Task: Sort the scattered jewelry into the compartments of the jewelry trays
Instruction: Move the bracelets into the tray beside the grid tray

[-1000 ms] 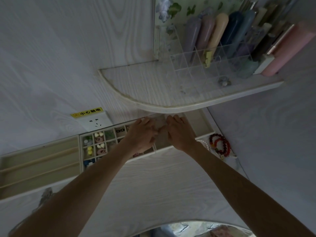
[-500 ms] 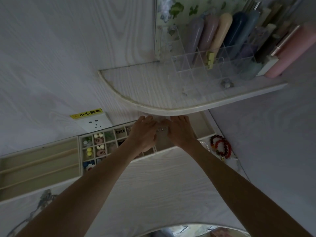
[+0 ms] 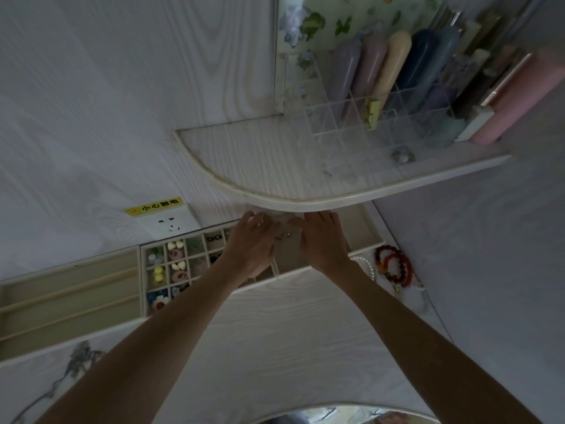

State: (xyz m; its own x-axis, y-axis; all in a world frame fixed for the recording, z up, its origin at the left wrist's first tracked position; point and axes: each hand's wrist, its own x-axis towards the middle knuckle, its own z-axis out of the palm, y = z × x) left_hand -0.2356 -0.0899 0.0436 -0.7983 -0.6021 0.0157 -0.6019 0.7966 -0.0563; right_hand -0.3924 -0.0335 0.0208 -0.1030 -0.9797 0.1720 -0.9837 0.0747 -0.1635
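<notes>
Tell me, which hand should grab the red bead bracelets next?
Probably the right hand. The red bead bracelets lie on the table just past the right end of the jewelry tray, on that hand's side. The left hand is over the small compartments, farther away, and would have to cross over.

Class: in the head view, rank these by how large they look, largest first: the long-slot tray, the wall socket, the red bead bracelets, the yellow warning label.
1. long-slot tray
2. wall socket
3. red bead bracelets and yellow warning label: too alike to rank.
</notes>
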